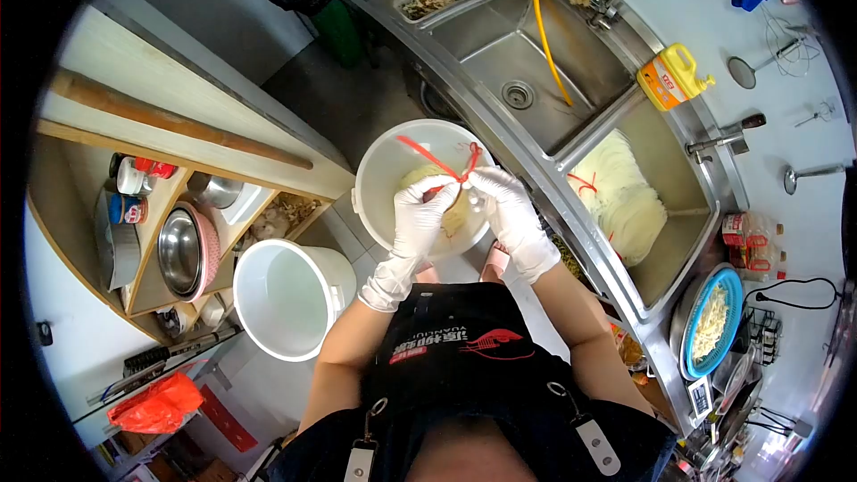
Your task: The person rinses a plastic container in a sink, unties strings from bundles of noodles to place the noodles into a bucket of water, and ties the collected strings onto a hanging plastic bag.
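Both hands wear white gloves and meet over a white bucket (370,201) on the floor. My left hand (423,214) pinches a red string (424,154) near its middle. Close beside it, my right hand (502,205) has its fingers closed on the same string, which forms a loop above the fingertips. Beneath the hands, a pale yellowish bundle (455,217) shows inside the bucket, partly hidden by the gloves. More pale bundles (620,201) with red ties lie in the right sink basin.
A second white bucket (284,299) holding liquid stands at left. Shelves with bowls (181,252) line the left side. The metal sink (522,62) has a yellow hose (543,27) and a yellow jug (671,78). A blue basket (734,290) sits at right.
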{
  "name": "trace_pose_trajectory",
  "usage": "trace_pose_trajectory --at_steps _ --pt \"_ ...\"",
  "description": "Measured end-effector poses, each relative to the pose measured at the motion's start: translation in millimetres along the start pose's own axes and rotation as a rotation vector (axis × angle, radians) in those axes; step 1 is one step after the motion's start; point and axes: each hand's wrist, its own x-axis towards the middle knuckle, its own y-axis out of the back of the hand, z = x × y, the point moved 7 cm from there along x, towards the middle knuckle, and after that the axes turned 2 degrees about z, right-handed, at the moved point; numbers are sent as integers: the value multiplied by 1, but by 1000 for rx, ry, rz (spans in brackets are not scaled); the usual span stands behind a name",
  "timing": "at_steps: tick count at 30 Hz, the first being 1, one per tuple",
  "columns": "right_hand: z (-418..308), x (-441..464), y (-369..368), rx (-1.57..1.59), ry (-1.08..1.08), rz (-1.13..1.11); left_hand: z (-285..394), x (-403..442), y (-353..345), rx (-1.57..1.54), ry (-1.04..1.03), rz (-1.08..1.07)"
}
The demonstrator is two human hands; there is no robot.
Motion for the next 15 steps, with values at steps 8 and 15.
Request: trace_pose_trajectory --at_steps 8,15 --pt "-93 -56 -57 -1098 1105 -64 23 0 -1 151 42 -97" --pt "-88 -55 -74 -1315 1240 -350 18 8 -8 56 172 -194"
